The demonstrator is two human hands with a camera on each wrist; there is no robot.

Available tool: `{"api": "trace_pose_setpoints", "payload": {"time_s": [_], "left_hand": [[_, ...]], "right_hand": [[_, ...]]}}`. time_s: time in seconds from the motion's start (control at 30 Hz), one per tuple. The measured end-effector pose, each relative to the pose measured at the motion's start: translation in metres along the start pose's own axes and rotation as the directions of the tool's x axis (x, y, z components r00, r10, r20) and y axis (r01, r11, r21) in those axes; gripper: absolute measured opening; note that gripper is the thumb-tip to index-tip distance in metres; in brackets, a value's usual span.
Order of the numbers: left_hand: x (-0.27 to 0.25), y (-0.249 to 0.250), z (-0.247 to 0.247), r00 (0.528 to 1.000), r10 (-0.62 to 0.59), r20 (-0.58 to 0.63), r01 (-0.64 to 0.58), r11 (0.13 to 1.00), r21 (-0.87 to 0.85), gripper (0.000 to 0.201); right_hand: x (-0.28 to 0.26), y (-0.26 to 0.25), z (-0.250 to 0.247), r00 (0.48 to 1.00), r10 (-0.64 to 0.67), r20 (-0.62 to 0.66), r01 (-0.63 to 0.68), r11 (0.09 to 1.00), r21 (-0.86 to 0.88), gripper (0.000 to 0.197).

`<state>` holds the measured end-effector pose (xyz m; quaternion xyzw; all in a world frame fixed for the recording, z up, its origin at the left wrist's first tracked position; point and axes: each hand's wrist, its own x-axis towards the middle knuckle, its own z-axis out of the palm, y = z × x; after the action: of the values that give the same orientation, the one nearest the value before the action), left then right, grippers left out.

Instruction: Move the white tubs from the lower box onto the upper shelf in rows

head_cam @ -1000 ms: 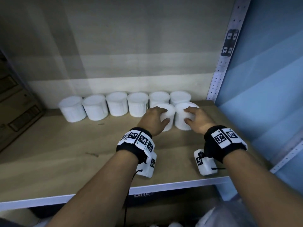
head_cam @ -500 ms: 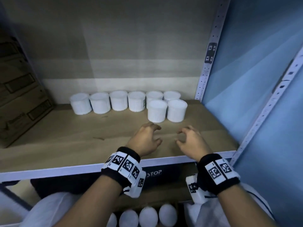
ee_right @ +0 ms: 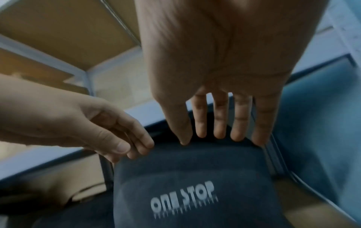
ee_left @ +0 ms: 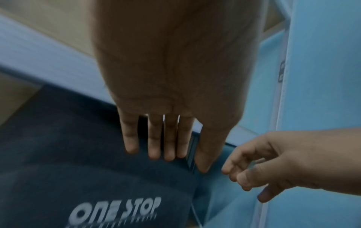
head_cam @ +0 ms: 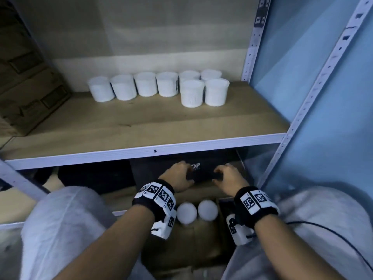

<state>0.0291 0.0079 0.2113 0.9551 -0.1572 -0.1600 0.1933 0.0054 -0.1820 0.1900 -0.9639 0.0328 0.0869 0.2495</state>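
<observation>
Several white tubs [head_cam: 145, 84] stand in a back row on the upper shelf [head_cam: 141, 152]. Two more tubs [head_cam: 191, 93] form a short front row at its right end. Below the shelf edge, my left hand [head_cam: 186, 174] and right hand [head_cam: 219, 175] hover side by side at the dark "ONE STOP" flap [head_cam: 203, 170] of the lower box. Both are empty, with relaxed fingers. In the left wrist view the left hand's fingers [ee_left: 154, 148] point down over the flap [ee_left: 115, 211]. The right wrist view shows the right hand's fingers [ee_right: 219, 128] likewise. Two tubs [head_cam: 186, 213] show in the box between my wrists.
Brown cardboard cartons [head_cam: 26, 83] fill the upper shelf's left end. White perforated uprights [head_cam: 251, 47] and a blue wall [head_cam: 323, 87] close off the right side. My knees in light trousers [head_cam: 66, 229] flank the lower box.
Both hands let go of the two front tubs, drew back off the shelf and dropped below its edge to the box flap. The view tilted down.
</observation>
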Motion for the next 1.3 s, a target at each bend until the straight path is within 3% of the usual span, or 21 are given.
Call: {"api": "trace_pose_setpoints", "payload": {"time_s": [0.13,0.3,0.43,0.53,0.67,0.83,1.07,1.3], "left_hand": [[0.016,-0.019,0.054,0.988,-0.061,0.140,0.060,0.998,0.009,0.052],[0.038,-0.045,0.125,0.955,-0.144,0.257,0.141,0.990,0.031,0.060],[0.057,-0.062,0.171,0.933,-0.186,0.308,0.148,0.979,0.141,0.055],[0.067,-0.082,0.198,0.902,-0.253,0.350,0.205,0.964,0.167,0.078],[0.073,-0.099,0.220,0.914,-0.240,0.326,0.176,0.961,0.215,0.090],[0.080,-0.104,0.238,0.911,-0.239,0.336,0.170,0.960,0.224,0.095],[0.083,-0.105,0.242,0.941,-0.215,0.262,0.152,0.959,0.240,0.086],[0.082,-0.100,0.214,0.912,-0.222,0.346,0.185,0.973,0.137,0.093]], "right_hand": [[0.006,0.024,0.048,0.979,0.080,0.189,-0.075,0.997,-0.037,0.045],[0.022,0.050,0.101,0.943,0.142,0.301,-0.108,0.986,-0.124,0.055],[0.039,0.066,0.144,0.916,0.169,0.363,-0.087,0.969,-0.231,0.066],[0.055,0.075,0.173,0.882,0.190,0.431,-0.059,0.952,-0.299,0.078],[0.067,0.084,0.199,0.881,0.148,0.449,0.038,0.925,-0.378,0.077],[0.071,0.089,0.218,0.894,0.150,0.423,0.066,0.888,-0.455,0.084],[0.078,0.087,0.226,0.914,0.165,0.370,0.042,0.870,-0.491,0.081],[0.072,0.075,0.206,0.924,0.195,0.329,-0.023,0.887,-0.461,0.082]]}}
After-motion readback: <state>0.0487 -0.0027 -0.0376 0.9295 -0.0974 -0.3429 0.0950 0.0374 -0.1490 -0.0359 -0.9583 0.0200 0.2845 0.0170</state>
